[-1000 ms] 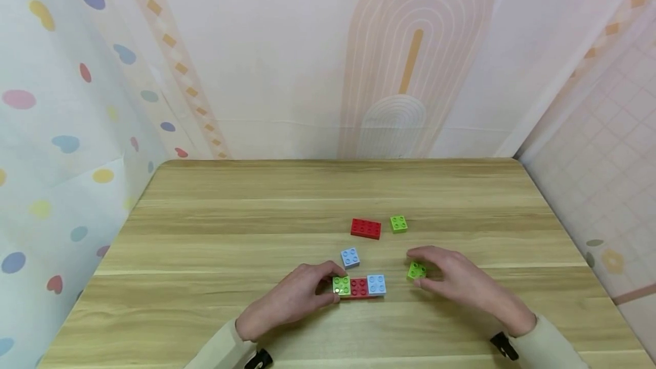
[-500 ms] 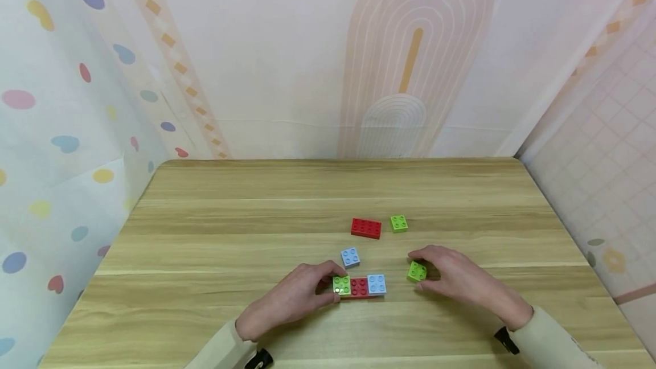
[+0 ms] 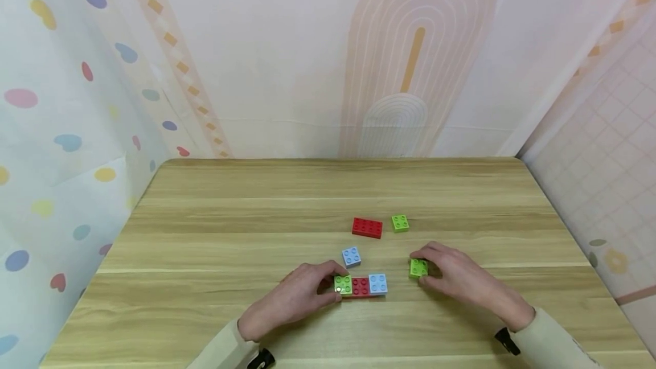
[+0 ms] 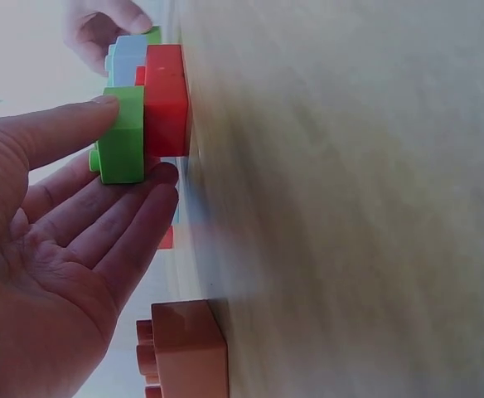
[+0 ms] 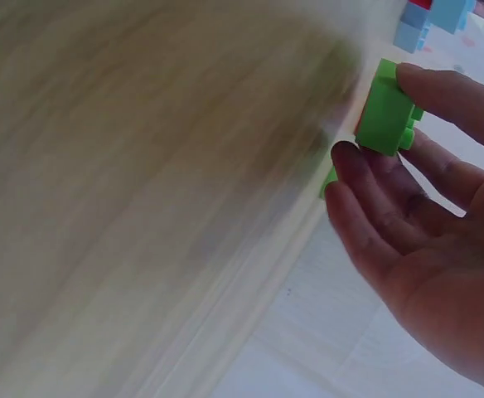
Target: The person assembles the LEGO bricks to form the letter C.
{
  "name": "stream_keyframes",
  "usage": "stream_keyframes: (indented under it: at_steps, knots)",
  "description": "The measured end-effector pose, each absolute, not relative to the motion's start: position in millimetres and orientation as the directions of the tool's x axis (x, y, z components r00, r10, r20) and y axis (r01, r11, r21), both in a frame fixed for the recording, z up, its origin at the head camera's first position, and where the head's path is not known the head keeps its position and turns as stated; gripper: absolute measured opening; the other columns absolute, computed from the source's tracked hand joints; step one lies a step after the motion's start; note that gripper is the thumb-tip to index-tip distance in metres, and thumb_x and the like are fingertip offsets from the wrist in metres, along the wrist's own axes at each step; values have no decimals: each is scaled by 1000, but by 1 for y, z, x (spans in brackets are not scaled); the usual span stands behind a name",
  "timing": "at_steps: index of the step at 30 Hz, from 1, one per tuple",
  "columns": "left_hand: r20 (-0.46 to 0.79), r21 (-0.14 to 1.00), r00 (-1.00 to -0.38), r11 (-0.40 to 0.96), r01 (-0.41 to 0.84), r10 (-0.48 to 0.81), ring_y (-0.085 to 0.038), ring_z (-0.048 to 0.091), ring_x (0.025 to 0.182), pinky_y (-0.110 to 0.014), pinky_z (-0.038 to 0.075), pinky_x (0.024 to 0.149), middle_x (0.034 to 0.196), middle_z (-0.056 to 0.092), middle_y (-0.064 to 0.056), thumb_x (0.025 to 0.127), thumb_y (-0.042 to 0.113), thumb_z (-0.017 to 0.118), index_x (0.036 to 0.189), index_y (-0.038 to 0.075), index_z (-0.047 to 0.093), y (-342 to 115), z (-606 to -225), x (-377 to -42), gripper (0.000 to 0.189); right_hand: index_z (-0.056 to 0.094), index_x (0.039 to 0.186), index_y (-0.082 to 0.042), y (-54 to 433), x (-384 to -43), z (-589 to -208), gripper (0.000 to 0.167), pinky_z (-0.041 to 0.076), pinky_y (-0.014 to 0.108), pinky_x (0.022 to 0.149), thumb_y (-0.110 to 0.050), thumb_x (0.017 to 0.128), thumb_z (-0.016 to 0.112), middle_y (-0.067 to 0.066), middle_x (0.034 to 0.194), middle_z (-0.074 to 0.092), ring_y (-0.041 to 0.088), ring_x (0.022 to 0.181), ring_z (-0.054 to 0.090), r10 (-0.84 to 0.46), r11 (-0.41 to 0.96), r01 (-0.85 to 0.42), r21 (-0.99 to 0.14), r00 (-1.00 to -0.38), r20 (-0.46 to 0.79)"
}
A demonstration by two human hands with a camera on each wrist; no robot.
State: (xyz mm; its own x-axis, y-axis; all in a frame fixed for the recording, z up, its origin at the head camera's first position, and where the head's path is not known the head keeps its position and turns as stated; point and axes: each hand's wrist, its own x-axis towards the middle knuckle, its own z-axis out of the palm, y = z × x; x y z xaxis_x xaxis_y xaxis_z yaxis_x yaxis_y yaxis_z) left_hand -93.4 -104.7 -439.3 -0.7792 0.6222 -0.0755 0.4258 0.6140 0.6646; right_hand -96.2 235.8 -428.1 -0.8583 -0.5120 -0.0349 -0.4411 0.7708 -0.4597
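Across the wide wooden desk (image 3: 220, 261) from me, the left hand (image 3: 299, 296) and the right hand (image 3: 456, 274) work near each other, fingers curved inward. To do this well, I'd keep the left as an anchor, pressing lightly so the built strip (image 3: 360, 287) doesn't skid, and have the right turn its piece square, gripping low on the sides so the studs are free.

The strip, a red base with a light blue block (image 3: 377, 283) at its right end, lies beside the left hand, whose thumb and forefinger are bent in around the green end block (image 3: 343, 284), near side and far side. Beyond it lie the loose red brick (image 3: 367, 228) and, smaller, the loose blue brick (image 3: 351, 257).

Smallest of the matter, the green brick (image 3: 418, 268) sits between the right thumb and fingertips, spread just its width and pinching it; whether it touches the desk, I can't tell.
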Motion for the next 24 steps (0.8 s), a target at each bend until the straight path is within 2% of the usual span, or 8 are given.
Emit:
stream_keyframes:
  at_steps: [5, 12, 24]
  knots:
    - [-74, 648, -784, 627, 433, 617, -9, 64, 105, -36, 55, 91, 120, 72, 5, 94, 20, 78, 126, 18, 68, -102, -439, -92, 34, 68, 130, -5, 233, -94, -424, 43, 57, 48, 94, -13, 90, 81, 8, 124, 67, 27, 113, 66, -510, 762, -450, -466, -860, -3]
    - [-73, 637, -785, 634, 438, 616, -10, 63, 108, -40, 54, 96, 124, 72, 4, 94, 21, 79, 127, 18, 68, -100, -439, -92, 35, 67, 131, -5, 230, -88, -418, 44, 58, 45, 92, -8, 89, 79, 7, 124, 67, 26, 111, 66, -523, 732, -493, -471, -849, 75]
    - [-77, 652, -782, 625, 429, 618, -7, 63, 104, -33, 55, 92, 120, 72, 3, 94, 20, 79, 127, 16, 68, -99, -439, -92, 36, 67, 133, -5, 214, -86, -414, 47, 59, 43, 92, -7, 88, 79, 6, 124, 68, 24, 110, 67, -541, 673, -554, -490, -821, 184]
